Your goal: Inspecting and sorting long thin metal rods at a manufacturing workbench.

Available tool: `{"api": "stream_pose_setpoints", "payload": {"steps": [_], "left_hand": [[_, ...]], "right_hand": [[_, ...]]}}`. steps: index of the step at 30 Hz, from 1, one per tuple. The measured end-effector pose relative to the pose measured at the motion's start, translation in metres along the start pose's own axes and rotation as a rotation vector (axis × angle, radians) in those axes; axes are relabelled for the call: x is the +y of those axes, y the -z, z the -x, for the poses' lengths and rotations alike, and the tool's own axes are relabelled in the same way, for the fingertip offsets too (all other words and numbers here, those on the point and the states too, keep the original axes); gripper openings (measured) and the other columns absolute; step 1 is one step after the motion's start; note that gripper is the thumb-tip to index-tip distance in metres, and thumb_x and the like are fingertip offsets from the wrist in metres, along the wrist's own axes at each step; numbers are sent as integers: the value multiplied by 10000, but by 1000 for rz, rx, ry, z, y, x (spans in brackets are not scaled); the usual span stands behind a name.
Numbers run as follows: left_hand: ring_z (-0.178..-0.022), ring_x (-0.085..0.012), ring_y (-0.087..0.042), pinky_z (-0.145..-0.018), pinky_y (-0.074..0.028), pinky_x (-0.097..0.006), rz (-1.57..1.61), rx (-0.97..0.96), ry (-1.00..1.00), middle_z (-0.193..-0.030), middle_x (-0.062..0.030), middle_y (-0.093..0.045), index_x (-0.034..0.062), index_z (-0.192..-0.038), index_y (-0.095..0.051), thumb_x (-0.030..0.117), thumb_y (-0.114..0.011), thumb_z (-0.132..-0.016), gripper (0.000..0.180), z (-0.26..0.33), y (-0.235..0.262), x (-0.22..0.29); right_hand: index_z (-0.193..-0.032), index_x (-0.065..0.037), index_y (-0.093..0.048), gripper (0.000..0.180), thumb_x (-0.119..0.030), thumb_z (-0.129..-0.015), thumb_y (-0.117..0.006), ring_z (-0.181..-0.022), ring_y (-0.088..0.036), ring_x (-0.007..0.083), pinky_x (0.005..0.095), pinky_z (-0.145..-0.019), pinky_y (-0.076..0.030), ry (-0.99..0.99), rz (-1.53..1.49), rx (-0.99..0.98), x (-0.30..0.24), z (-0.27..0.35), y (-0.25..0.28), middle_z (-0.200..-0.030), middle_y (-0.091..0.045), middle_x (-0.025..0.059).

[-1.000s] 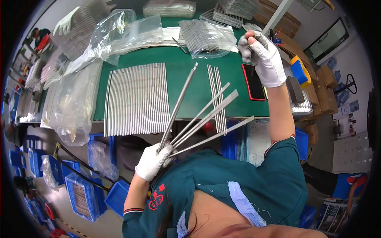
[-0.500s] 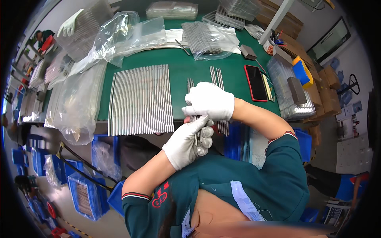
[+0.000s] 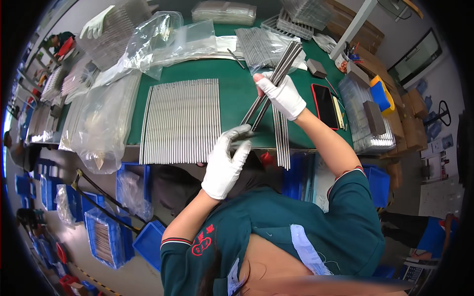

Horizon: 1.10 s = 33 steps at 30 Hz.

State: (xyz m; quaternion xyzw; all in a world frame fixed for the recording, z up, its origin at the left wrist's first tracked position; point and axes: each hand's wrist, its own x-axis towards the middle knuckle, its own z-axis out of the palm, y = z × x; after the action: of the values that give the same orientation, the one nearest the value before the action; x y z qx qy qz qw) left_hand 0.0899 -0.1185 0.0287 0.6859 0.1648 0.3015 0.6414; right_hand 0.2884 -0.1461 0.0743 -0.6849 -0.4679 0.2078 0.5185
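Note:
My right hand (image 3: 285, 97), in a white glove with bare fingertips showing, is closed round a bundle of thin metal rods (image 3: 287, 60). The bundle slants up to the right, and its lower ends are spread apart. Just below those ends is my left hand (image 3: 226, 160), also gloved, with fingers bent and parted; whether a fingertip touches the rods is unclear. A wide row of metal rods (image 3: 180, 121) lies side by side to the left on the green table (image 3: 232, 89). Beneath my right wrist lie several more rods (image 3: 282, 140), their ends over the table's front edge.
A red-edged phone (image 3: 324, 106) and clear plastic trays (image 3: 356, 113) lie to the right. At the back, bagged rods (image 3: 256, 47) rest on white sheets. Plastic bags (image 3: 101, 123) cover the left side. Blue bins (image 3: 104, 237) stand on the floor below.
My right hand has lifted the rod bundle up and to the right, tilting it. My left hand has come away from my right and loosened its fingers.

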Motion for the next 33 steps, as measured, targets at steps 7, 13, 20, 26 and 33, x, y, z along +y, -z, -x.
{"api": "stream_pose_setpoints", "payload": {"steps": [7, 13, 20, 26, 33], "left_hand": [[-741, -163, -577, -646, -468, -265, 378, -335, 418, -951, -127, -561, -24, -1206, -392, 213, -526, -859, 442, -3, 4, 6], [-320, -34, -249, -291, -218, -177, 652, -368, 664, -500, 23, -342, 1, -982, -478, 264, -378, -934, 285, 7, 3, 11], [-440, -36, -397, -425, -327, -180, 88, -89, 492, -580, -19, -526, 29, -1022, -573, 221, -462, -903, 251, 19, 46, 6], [-592, -88, -545, -577, -439, -222, -126, 81, 373, -648, -40, -589, -23, -975, -568, 132, -512, -873, 194, 35, 55, 3], [-561, -77, -527, -540, -417, -207, -39, 206, 399, -616, -37, -574, -38, -891, -583, 83, -536, -850, 136, 51, 59, 14]], "right_hand": [[-532, -127, -397, 417, -387, -844, -488, -449, -312, 58, 213, -419, -216, -250, -428, -104, -27, 19, -16, -511, -356, -35], [-636, -109, -480, 544, -612, -823, -385, -478, -339, 55, 198, -453, -287, -342, -238, -322, -18, 21, -21, -539, -366, -48], [-1090, -38, -467, 295, -263, -904, -424, -540, -340, 20, 187, -498, -312, -676, -576, -242, 46, 6, 19, -684, -396, -62], [-1165, -14, -441, 334, -179, -878, -483, -583, -427, 26, 187, -542, -372, -559, -567, -406, 26, 14, 27, -814, -534, 13], [-1081, -32, -520, 277, -171, -844, -560, -663, -501, 54, 207, -636, -445, -392, -676, -259, 0, 22, 29, -841, -557, 13]]}}
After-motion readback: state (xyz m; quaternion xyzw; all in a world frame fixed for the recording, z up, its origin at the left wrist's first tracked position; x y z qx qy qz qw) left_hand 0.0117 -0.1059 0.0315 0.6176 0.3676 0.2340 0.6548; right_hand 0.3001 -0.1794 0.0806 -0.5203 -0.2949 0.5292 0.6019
